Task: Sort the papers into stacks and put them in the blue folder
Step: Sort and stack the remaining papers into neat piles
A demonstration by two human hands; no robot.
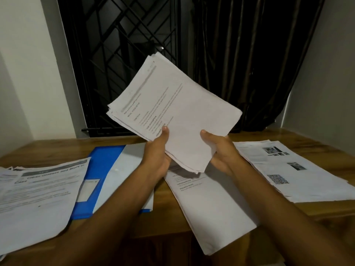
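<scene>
I hold a thick sheaf of printed papers (176, 108) tilted up above the table. My left hand (156, 154) grips its lower left edge, thumb on top. My right hand (221, 152) grips its lower right edge, thumb on the page. The blue folder (101, 169) lies open on the table at centre left, with a white sheet on its inner side, partly hidden by my left forearm. Three paper stacks lie on the table: one at the left (38, 198), one at the centre (211, 204) under my hands, one at the right (292, 169) with photos and a QR code.
The wooden table (326, 214) runs to a wall with a dark barred window (119, 54) and a dark curtain (249, 54) behind. The left stack overhangs the table's near edge and overlaps the folder's left side.
</scene>
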